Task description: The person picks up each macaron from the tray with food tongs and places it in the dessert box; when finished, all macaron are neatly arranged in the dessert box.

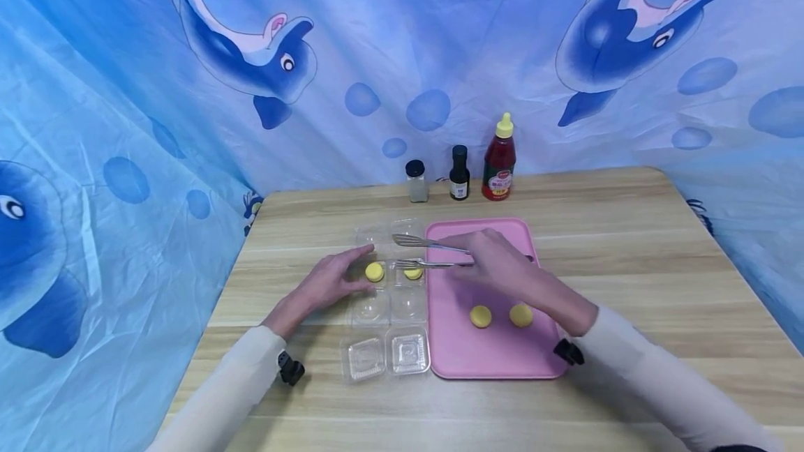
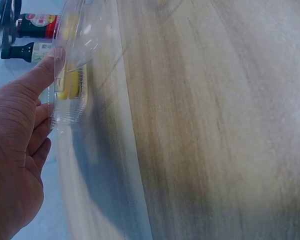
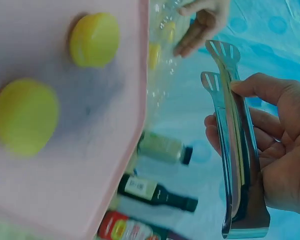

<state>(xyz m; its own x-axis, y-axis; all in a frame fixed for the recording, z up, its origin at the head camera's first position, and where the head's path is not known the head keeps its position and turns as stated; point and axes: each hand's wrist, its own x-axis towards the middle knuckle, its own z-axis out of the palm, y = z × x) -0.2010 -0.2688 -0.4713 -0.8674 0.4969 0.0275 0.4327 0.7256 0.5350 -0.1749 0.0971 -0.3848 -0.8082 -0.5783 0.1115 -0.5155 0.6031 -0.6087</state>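
My right hand (image 1: 493, 260) grips metal tongs (image 3: 237, 150) above the pink tray (image 1: 452, 354). Their slotted tips stand apart and reach left over a clear plastic container (image 1: 408, 354). Below one tip, a yellow macaron (image 1: 412, 274) lies in a compartment; another macaron (image 1: 375, 271) fills the compartment beside it. At the container's left side, my left hand (image 1: 326, 281) spreads thumb and forefinger around that compartment, fingertips right at the plastic edge. Two more yellow macarons, one to the left (image 1: 480, 317) and one to the right (image 1: 520, 315), lie on the tray under my right forearm.
Along the table's back edge stand a small jar with a black lid (image 1: 417, 181), a dark bottle (image 1: 459, 173) and a red sauce bottle with a yellow cap (image 1: 499, 159). Behind them hangs a blue dolphin curtain (image 1: 377, 40). Bare wooden table (image 1: 615, 243) extends right of the tray.
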